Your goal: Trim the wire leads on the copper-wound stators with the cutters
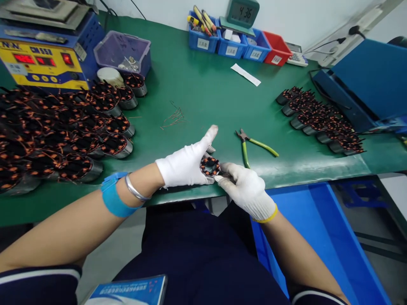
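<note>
Got the wound core (pixel 210 161) in my L hand (pixel 184 165), gloved fingers closed around its side, copper coils & open bore facing up at me. Small enough to sit btwn palm & fingers, prob. dense for its size: steel ring stiff, so a firm squeeze is OK. Coils & thin wire ends are the fragile bit, easily bent or nicked, so best hold = outer metal wall, fingers off the top. Bare metal prob. a bit slick, but the knit glove should help.

Position: core's in the crook of the L hand, one digit sticking out past it, all close to the front edge of the tbl (pixel 168 67). R hand (pixel 246 184) is at the core's right side, fingertips bunched narrow & just beside the rim; can't tell what's pinched there, if anything. Green-handled cutters (pixel 243 136) lie apart from both hands, beyond the R one
</note>
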Motion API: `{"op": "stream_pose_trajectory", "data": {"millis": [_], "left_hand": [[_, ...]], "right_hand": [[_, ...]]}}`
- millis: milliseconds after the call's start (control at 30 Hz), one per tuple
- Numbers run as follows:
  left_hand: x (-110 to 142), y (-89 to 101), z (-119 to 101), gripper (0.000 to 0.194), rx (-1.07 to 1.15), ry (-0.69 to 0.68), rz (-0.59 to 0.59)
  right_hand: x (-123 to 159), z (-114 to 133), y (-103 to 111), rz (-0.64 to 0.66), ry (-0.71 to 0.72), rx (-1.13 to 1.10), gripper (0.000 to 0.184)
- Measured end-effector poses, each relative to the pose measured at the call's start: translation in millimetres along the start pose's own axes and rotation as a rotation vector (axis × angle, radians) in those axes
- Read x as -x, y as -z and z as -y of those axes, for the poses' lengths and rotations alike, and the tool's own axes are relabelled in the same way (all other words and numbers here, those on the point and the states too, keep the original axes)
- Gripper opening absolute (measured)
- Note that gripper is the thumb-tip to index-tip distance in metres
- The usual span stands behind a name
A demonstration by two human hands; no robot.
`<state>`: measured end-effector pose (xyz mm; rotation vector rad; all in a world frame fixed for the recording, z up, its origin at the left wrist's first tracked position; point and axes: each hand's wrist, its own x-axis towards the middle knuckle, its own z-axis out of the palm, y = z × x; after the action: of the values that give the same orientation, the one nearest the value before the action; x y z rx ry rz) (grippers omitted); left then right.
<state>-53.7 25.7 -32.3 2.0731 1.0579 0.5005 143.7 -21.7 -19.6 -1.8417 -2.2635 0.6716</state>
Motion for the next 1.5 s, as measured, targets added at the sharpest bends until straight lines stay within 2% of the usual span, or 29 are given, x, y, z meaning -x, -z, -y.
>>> {"op": "stream_pose_trajectory", "data": {"millis": [167, 333, 400, 500, 633, 700, 833, 967, 1100, 1200, 1233, 1300, 1367, 1400, 1500], "left_hand": [[-0.1, 0.0, -3.4, 0.123, -0.059, 0.030, 0.001], [2.7, -0.9, -10.0, 0.114, -0.060, 0.052, -0.001], [3.9, -2.7, -11.4, 0.103, -0.010, 0.042, -0.002], [3.9, -5.1, -13.3, 0.074, 0.025, 0.023, -0.022], [1.7, -6.9, -17.4, 0.033, -0.103, -0.074, -0.039], [0.6, -8.9, -18.2, 0.018, -0.168, -0.111, -0.028], [-0.6, -16.9, -15.7, 0.011, -0.232, -0.180, -0.057], [-1.0, -23.5, -13.6, 0.010, -0.238, -0.186, -0.092], [-1.5, -25.7, -13.7, 0.008, -0.224, -0.184, -0.113], [-1.7, -26.5, -14.0, 0.006, -0.201, -0.190, -0.135], [-1.7, -26.7, -14.3, 0.006, -0.191, -0.189, -0.143], [-1.6, -26.9, -15.4, 0.005, -0.168, -0.182, -0.156], [-1.7, -26.7, -17.0, 0.005, -0.142, -0.167, -0.165], [-1.8, -26.5, -18.0, 0.004, -0.133, -0.156, -0.168], [-2.4, -26.1, -20.7, 0.005, -0.123, -0.107, -0.178]], "right_hand": [[1.0, 1.2, 4.8, 0.016, -0.050, -0.024, 0.028], [-0.8, -0.9, 5.5, 0.008, 0.053, -0.068, 0.025], [-0.5, -3.9, 4.2, -0.009, 0.067, -0.102, 0.022], [1.1, -9.5, 2.3, -0.016, 0.049, -0.257, 0.018], [5.0, -17.1, 0.0, -0.002, -0.015, -0.530, 0.019], [6.7, -19.6, -0.2, 0.024, -0.057, -0.656, 0.019], [5.7, -20.2, 3.2, 0.070, -0.150, -0.885, 0.019], [-1.4, -18.3, 8.1, 0.092, -0.244, -0.981, 0.020], [-0.7, -23.2, 11.9, 0.109, -0.272, -0.887, 0.020], [5.2, -30.6, 21.0, 0.174, -0.139, -0.606, 0.022], [5.6, -32.2, 26.1, 0.161, -0.087, -0.499, 0.021], [1.1, -32.1, 38.0, 0.050, -0.033, -0.347, 0.023], [-10.9, -27.4, 48.5, -0.021, -0.038, -0.307, 0.033], [-18.6, -23.8, 51.9, 0.027, -0.048, -0.324, 0.033], [-40.7, -12.7, 52.2, 0.430, -0.097, -0.502, 0.021]]}}
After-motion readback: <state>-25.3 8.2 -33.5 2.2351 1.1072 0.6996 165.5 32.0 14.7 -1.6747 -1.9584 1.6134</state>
